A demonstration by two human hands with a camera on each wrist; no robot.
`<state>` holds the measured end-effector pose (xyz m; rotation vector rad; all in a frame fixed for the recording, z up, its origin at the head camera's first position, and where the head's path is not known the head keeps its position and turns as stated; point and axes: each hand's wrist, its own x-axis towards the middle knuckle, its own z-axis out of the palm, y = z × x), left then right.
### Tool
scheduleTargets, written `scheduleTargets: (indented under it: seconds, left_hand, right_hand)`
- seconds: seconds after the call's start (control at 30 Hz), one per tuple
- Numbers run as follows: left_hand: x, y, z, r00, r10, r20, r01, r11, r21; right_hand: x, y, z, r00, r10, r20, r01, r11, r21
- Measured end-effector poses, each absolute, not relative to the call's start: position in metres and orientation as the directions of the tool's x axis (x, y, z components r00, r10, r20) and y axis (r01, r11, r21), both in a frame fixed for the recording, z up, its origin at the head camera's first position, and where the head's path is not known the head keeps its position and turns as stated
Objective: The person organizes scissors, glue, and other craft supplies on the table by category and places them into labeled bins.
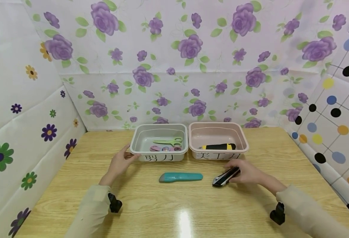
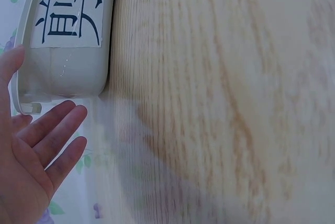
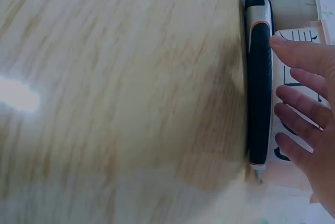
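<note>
A black and silver utility knife (image 1: 225,177) lies on the table in front of the pink bin (image 1: 192,145). My right hand (image 1: 246,172) is over its right end; in the right wrist view the fingers (image 3: 301,106) are spread and extended, with the thumb tip right at the knife's side. My left hand (image 1: 121,163) rests at the front left corner of the grey bin (image 1: 134,142), thumb at the rim and the other fingers loosely extended beside it. Green scissors (image 1: 171,141) and pink scissors (image 1: 162,148) lie inside the grey bin. In the pink bin sits a yellow and black knife (image 1: 219,146).
A teal utility knife (image 1: 181,177) lies on the wooden table (image 1: 150,211), left of the black one. The two bins stand side by side near the back edge, with character labels on their fronts. Flowered cloth (image 1: 162,66) hangs behind the table.
</note>
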<state>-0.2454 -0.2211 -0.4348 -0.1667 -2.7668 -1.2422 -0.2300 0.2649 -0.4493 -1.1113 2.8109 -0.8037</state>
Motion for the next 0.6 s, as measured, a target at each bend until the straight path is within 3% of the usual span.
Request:
scheduleTargets:
  seconds: [0.33, 0.6]
  left_hand:
    - [-0.246, -0.222, -0.437, -0.991, 0.052, 0.124, 0.127, 0.660, 0.741]
    - [-0.245, -0.222, -0.436, -0.990, 0.059, 0.130, 0.136, 0.656, 0.742]
  right_hand:
    - [-0.237, 0.265, -0.463, -0.700, -0.674, 0.236, -0.695, 0.566, -0.442]
    - [-0.234, 0.260, -0.473, -0.684, -0.674, 0.277, -0.700, 0.502, -0.507]
